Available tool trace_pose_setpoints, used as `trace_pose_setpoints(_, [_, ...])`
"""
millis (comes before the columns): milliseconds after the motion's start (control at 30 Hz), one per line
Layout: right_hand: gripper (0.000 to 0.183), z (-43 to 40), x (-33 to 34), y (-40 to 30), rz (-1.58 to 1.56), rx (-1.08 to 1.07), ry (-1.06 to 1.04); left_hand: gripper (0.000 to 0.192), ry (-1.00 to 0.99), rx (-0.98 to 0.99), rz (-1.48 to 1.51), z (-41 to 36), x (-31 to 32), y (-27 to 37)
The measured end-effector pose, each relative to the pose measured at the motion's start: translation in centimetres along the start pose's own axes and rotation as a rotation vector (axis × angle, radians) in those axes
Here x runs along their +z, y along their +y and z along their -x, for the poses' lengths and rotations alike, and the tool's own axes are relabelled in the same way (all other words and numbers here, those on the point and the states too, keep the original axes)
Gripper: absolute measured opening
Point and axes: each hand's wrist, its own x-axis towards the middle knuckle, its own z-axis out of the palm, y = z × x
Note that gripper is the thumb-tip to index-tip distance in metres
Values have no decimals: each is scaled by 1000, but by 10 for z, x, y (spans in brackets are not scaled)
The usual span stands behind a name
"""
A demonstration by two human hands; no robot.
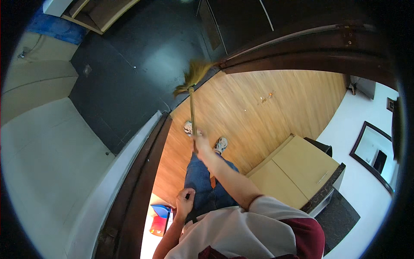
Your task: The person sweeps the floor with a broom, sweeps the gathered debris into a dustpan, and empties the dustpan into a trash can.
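My right hand (201, 149), slightly blurred, grips the handle (192, 111) of a soft grass broom in front of my legs. The broom's bristles (195, 77) fan out over the doorway threshold, where dark floor tiles (129, 84) meet the wood-look floor (233, 106). Curled loosely by my thigh is my left hand (185, 202), with nothing visible in it. A small patch of debris (266, 98) lies on the wood-look floor, right of the broom. One white speck (135, 67) shows on the dark tiles.
A dark wooden door frame (142, 174) stands close on my left, and a dark brown door (307, 55) spans the upper right. To my right is a beige cabinet (288, 168). Behind my left arm are a blue dustpan-like object (161, 211) and a red container (157, 225).
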Motion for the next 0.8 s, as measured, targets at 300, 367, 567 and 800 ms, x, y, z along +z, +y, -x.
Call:
trace_pose_setpoints(300, [40,62,-16,26,-163,34,79,6,-33,-49,-20,6,0,-7])
trace_pose_setpoints(367, [36,76,-12,41,-171,120,25,6,-30,-16,3,5,3,-5])
trace_pose_setpoints(567, [30,-46,24,-14,-326,-1,89,7,5,2,-2,9,9,-4])
trace_pose_setpoints(800, [37,91,-11,-12,-189,49,-28,9,24,-24,46,15,23,-2])
